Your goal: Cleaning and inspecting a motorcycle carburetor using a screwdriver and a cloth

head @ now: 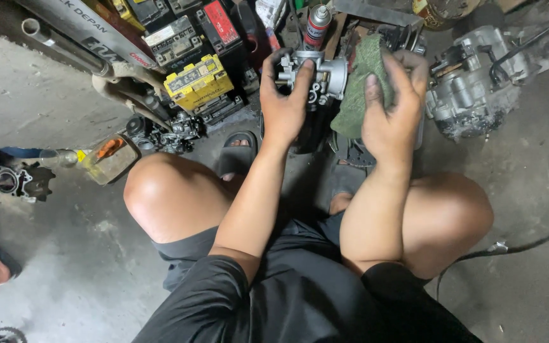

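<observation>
1. A grey engine block [474, 82] sits on the concrete floor [46, 95] at the far right.
2. A yellow battery [198, 81] stands far left among dark batteries.
3. The right hand [392, 114] has its grip clenched on a green cloth [358, 89], pressing it against the carburetor.
4. The left hand [284, 105] has its grip grasping the metal carburetor [316, 75], held above the sandalled feet.
5. A spray can [317, 25] stands just beyond it.

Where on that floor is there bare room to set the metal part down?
Bare concrete lies left of the left knee, below the tray, and right of the right knee. Crowded ahead: batteries, engine.
</observation>
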